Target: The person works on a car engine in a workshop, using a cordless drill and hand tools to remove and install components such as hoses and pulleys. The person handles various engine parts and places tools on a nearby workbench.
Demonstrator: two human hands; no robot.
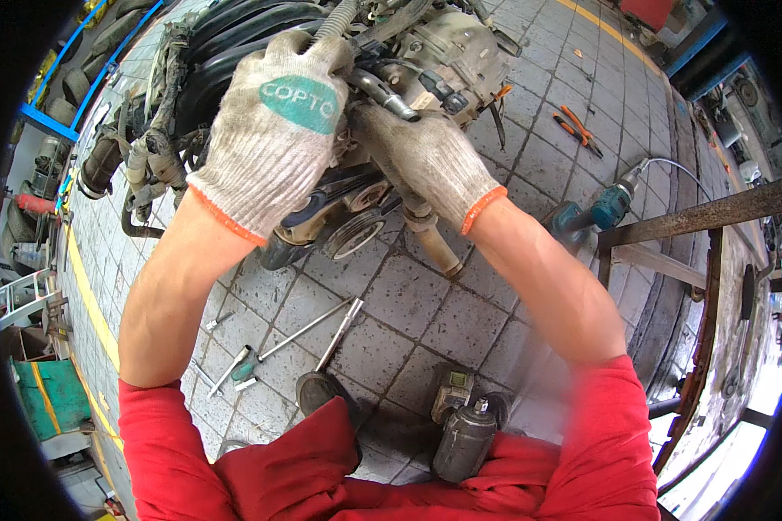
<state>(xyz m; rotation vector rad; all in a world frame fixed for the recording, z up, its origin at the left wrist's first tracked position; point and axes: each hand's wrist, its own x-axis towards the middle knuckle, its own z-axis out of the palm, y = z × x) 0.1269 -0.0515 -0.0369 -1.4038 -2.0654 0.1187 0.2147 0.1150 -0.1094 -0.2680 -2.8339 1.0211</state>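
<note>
An engine (pixel 460 61) with black intake pipes (pixel 235 39) and a pulley (pixel 354 236) is on the tiled floor in front of me. My left hand (pixel 274 130), in a knitted glove with a green patch and orange cuff, is curled over its near side. Close beside it, my right hand (pixel 430 161), gloved alike, has its fingers bent inward among the parts. Between the two hands a short metal tube-like piece (pixel 384 94) sticks out. What the fingers of either hand grip is hidden. Below the right hand a brownish pipe end (pixel 434 243) points down.
Orange-handled pliers (pixel 578 130) and a teal power tool (pixel 608 208) are to the right, near a worn bench (pixel 704 213). A long-handled wrench (pixel 339 334), a rod (pixel 304 330) and a screwdriver (pixel 241 369) lie nearer. A grey impact wrench (pixel 465 443) stands by my legs.
</note>
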